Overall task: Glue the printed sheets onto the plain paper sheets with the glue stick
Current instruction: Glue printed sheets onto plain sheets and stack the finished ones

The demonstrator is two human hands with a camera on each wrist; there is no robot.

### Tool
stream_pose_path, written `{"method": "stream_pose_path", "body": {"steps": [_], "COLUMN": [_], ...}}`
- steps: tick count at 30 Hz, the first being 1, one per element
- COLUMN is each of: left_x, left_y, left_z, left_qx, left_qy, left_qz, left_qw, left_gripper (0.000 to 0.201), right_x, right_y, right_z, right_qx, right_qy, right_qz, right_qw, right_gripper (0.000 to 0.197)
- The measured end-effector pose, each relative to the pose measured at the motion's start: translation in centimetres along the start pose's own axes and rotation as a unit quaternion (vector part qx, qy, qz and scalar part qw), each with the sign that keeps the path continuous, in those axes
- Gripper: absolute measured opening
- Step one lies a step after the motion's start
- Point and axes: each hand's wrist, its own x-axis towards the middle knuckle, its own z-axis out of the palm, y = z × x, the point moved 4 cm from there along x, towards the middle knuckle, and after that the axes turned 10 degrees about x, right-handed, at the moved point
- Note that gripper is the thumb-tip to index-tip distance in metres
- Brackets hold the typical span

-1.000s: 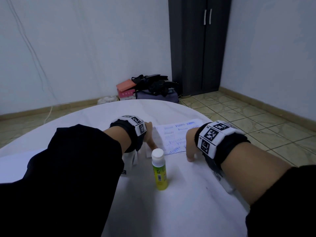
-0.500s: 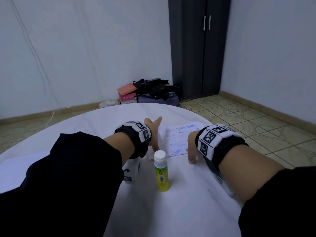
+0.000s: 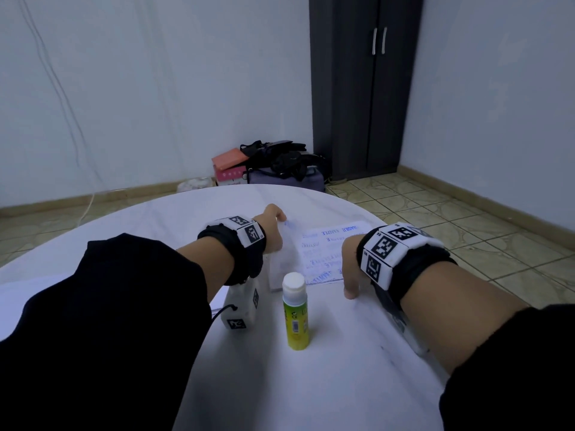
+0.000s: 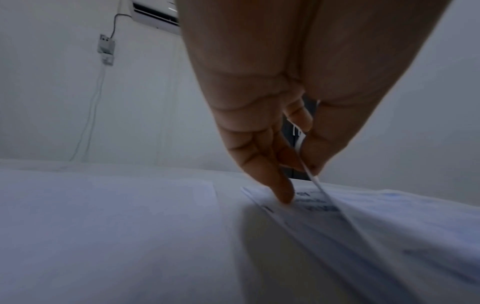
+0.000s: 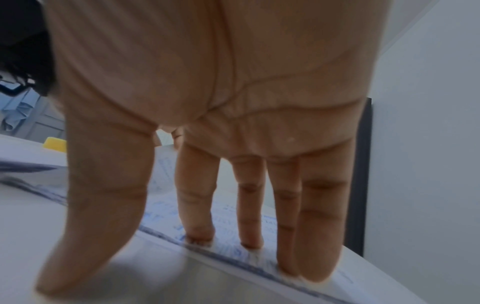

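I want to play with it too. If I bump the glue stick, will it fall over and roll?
Probably. The glue stick stands upright, tall on a small base, so a bump likely tips it. Its round body would then probably roll across the smooth table.

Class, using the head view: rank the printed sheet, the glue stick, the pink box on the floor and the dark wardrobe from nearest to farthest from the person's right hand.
1. Printed sheet: under the right hand fingers.
2. Glue stick: upright on the table, to that hand's left.
3. Pink box: on the floor beyond the table.
4. Dark wardrobe: in the far corner.
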Motion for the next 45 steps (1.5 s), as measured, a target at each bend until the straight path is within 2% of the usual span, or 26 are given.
{"method": "stream_pose_path", "body": {"steps": [2, 4, 6, 10, 14, 20, 26, 32, 36, 40, 42, 45], "left_x": [0.1, 0.0, -0.2, -0.6, -0.9, -2.1, -2.1, -1.7, -1.4, 1.1, -0.2, -1.6], "left_y": [0.3, 0.5, 0.5, 0.0, -0.8, -1.0, -1.2, -1.6, -2.0, -2.7, -2.2, -1.4], "left_z": [0.1, 0.3, 0.7, 1.5, 1.3, 2.0, 2.1, 2.6, 2.5, 3.9, 3.2, 2.3], "left_qx": [-0.006, -0.021, -0.065, -0.165, -0.251, -0.314, -0.381, -0.403, -0.410, -0.427, -0.416, -0.432], "left_qy": [0.012, 0.008, -0.027, -0.142, -0.153, -0.187, -0.191, -0.187, -0.172, -0.199, -0.197, -0.178], "left_qz": [0.019, 0.028, 0.012, -0.012, -0.027, -0.053, -0.067, -0.080, -0.095, -0.109, -0.103, -0.083], "left_qw": [1.000, 0.999, 0.997, 0.976, 0.955, 0.929, 0.902, 0.892, 0.891, 0.875, 0.882, 0.880], "left_gripper": [0.035, 0.029, 0.028, 0.026, 0.029, 0.027, 0.032, 0.033, 0.025, 0.049, 0.041, 0.021], "right_x": [-0.3, -0.5, -0.4, 0.4, -0.1, -1.0, -0.9, -1.0, -2.0, -2.7, -2.7, -2.5], "right_y": [0.0, -0.1, -0.1, 0.0, -0.2, -0.3, -0.3, -0.7, -1.0, -1.6, -2.0, -2.3], "right_z": [-0.1, -0.1, 0.0, 0.0, -0.3, -0.5, -0.6, -1.2, -1.4, -1.5, -1.4, -1.2], "right_qx": [-0.006, -0.017, -0.019, 0.001, -0.002, -0.004, 0.027, 0.061, 0.086, 0.111, 0.120, 0.123], "right_qy": [0.008, 0.011, 0.007, 0.008, 0.005, 0.008, 0.004, -0.020, -0.048, -0.064, -0.061, -0.059], "right_qz": [-0.011, -0.021, -0.021, 0.015, 0.011, 0.014, 0.039, 0.060, 0.072, 0.070, 0.077, 0.086], "right_qw": [1.000, 1.000, 1.000, 1.000, 1.000, 1.000, 0.999, 0.996, 0.993, 0.989, 0.988, 0.987], "right_gripper": [0.034, 0.034, 0.036, 0.038, 0.040, 0.041, 0.040, 0.037, 0.032, 0.026, 0.032, 0.029]}}
